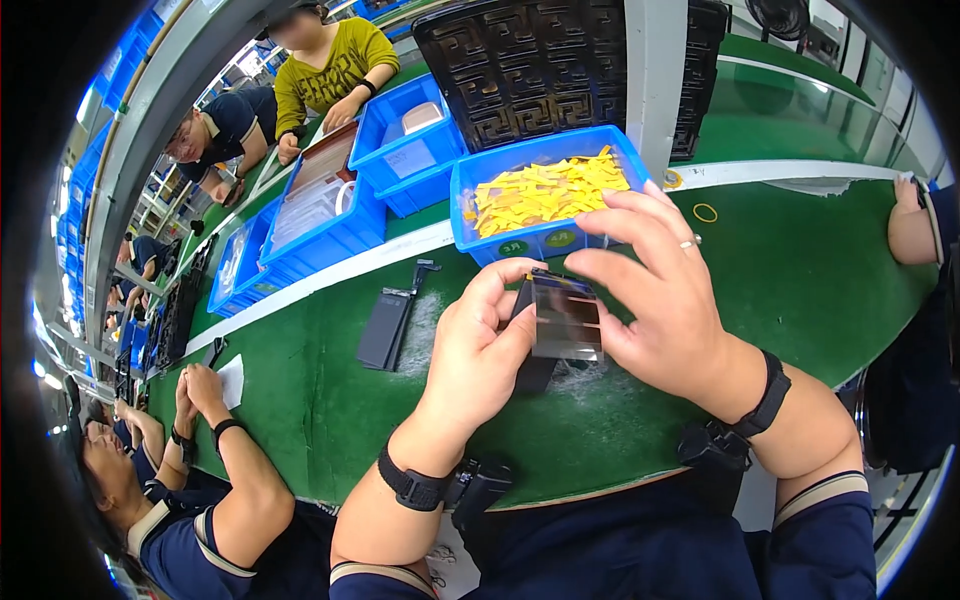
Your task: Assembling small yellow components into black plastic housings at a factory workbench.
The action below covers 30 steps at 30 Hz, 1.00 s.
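My left hand (468, 350) grips a dark, glossy rectangular display panel (566, 318) by its left side, thumb on the front face. A clear film edge shows along the panel's bottom. My right hand (665, 300), with a ring on one finger, is at the panel's right side. Its fingers are spread and its thumb lies close to the panel's edge; whether the thumb touches it I cannot tell. Just beyond both hands is a blue bin (465, 215) filled with small yellow strips (545, 195). A dark flat piece (537, 375) shows below the panel.
On the green table (790, 290), dark panels with flex tails (385, 330) lie stacked to the left. Several blue bins (370, 228) stand along the back left. A yellow ring (705, 212) lies at right. A co-worker's hands (197, 390) are at the left edge. A grey post (655, 90) rises behind the bin.
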Tool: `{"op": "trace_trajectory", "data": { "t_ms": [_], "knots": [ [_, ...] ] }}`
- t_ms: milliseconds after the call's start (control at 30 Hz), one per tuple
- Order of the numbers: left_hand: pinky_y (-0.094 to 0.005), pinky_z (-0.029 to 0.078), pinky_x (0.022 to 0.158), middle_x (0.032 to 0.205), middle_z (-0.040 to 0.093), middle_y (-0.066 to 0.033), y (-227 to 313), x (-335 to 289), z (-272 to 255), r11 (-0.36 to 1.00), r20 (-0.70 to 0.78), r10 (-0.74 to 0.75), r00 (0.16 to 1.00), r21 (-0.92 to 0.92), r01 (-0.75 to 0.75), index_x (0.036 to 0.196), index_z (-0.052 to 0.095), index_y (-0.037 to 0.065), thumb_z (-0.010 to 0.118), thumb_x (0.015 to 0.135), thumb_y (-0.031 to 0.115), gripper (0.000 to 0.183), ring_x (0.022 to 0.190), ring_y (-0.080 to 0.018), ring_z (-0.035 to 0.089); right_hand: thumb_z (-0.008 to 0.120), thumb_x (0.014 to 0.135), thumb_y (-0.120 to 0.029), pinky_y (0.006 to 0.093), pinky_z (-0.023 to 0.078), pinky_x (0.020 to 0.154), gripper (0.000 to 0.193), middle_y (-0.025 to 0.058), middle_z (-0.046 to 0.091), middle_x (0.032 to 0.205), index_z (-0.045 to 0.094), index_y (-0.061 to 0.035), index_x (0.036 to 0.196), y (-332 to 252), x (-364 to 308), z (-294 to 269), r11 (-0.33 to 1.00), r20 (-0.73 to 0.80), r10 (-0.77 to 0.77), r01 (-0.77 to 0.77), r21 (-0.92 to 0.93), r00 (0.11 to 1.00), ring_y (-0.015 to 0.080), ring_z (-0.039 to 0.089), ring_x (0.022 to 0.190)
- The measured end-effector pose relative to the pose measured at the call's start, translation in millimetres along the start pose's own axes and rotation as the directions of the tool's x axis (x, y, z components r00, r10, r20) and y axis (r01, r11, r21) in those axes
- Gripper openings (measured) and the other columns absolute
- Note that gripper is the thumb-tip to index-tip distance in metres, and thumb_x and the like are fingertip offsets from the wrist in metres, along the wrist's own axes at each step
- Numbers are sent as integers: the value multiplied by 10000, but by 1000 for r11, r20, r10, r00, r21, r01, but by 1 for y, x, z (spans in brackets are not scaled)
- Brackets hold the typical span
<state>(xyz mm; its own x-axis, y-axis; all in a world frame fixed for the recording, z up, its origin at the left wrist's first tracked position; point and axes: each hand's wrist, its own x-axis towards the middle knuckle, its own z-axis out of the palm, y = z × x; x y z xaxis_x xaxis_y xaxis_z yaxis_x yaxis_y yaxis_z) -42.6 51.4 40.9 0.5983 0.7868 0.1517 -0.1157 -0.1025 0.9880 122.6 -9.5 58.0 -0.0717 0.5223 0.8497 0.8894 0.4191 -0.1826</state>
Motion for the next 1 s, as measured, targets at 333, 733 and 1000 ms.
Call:
{"op": "trace_trajectory", "data": {
  "t_ms": [333,733,1000],
  "knots": [
    [-206,457,722,922,650,-50,4,0,0,997,87,-37,995,-66,43,1112,489,-8,511,894,26,222,803,-59,579,704,621,23,506,363,974,208,42,647,859,618,-84,778,3,-1,-4,984,6,-18,16,178,1000,274,593,954],
    [-255,473,707,893,664,-81,3,-3,-2,925,59,168,984,335,-178,1113,472,18,567,865,44,268,802,-132,629,696,638,4,508,365,953,183,38,625,815,604,-74,776,3,-6,0,952,102,100,-125,279,990,268,585,924],
    [-255,459,637,750,639,-90,11,-6,4,855,97,151,984,487,-179,1208,463,75,596,812,19,421,697,-136,630,708,631,-9,525,287,1020,191,23,643,827,627,-98,780,1,-3,-6,983,85,-36,20,185,996,268,571,993]
  ]
}}
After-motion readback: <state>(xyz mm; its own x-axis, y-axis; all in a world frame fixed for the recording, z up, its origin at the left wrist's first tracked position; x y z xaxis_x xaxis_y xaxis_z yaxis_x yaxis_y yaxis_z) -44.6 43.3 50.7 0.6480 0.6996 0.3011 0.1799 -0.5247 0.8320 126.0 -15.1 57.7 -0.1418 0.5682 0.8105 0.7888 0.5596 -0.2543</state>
